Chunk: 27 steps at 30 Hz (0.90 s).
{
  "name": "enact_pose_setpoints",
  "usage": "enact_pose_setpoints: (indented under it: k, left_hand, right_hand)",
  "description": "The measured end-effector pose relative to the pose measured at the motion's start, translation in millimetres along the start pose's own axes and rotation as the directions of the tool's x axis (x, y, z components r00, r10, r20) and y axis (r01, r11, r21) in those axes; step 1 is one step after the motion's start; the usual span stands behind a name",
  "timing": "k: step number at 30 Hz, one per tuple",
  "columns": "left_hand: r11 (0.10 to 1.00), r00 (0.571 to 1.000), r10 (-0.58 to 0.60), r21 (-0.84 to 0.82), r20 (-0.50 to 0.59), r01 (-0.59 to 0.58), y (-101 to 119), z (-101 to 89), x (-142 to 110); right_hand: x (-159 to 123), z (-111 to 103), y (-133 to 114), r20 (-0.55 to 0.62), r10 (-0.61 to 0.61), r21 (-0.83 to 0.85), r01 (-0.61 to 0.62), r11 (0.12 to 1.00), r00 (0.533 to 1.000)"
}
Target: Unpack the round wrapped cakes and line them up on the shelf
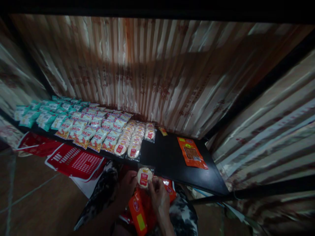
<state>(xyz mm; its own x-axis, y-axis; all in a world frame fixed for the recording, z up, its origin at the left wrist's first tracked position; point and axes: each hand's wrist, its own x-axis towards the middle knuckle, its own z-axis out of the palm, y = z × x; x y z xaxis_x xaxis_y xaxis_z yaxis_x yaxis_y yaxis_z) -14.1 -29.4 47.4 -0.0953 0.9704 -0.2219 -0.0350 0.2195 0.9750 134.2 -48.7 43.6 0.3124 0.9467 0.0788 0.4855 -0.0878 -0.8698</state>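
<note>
A clear-wrapped round cracker packet (144, 178) with a red label is held up in front of the shelf's edge. My right hand (159, 193) pinches its lower right side between thumb and fingers. At the packet's left edge, my left hand (130, 182) is closed on it, its fingers partly in shadow. Below my hands, an orange bag (137, 209) with a yellow patch lies on my lap, with more orange packaging (169, 188) behind my right hand. Rows of matching cracker packets (134, 146) lie on the black shelf (159, 154) just beyond.
Striped snack bags (98, 136) and teal snack bags (46, 119) fill the shelf's left side. On the right lie an orange packet (192, 153) and a small yellow sachet (162, 131). Red baskets (76, 162) stand below at left. Corrugated sheeting (147, 72) closes the back.
</note>
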Motion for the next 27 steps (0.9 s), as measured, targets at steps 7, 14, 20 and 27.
enact_pose_setpoints:
  k: [7,14,20,27]
  left_hand:
    - [0.989,0.994,0.106,0.100,0.026,-0.108,17,7.6,10]
    - [0.989,0.990,0.140,0.039,0.010,-0.140,9,23.1,34]
    - [0.972,0.977,0.213,0.093,0.029,-0.215,16,39.5,51]
    - [0.947,0.969,0.237,0.206,0.063,-0.245,15,54.4,69]
  right_hand:
    - [24,-10,-14,0.010,0.011,-0.060,-0.010,0.998,1.000]
    - [50,-9,-19,0.039,-0.007,0.097,0.004,0.995,0.999]
    - [71,-1,-4,0.060,0.009,0.185,-0.019,0.983,0.998]
    - [88,9,7,0.010,-0.012,0.139,0.010,0.990,1.000]
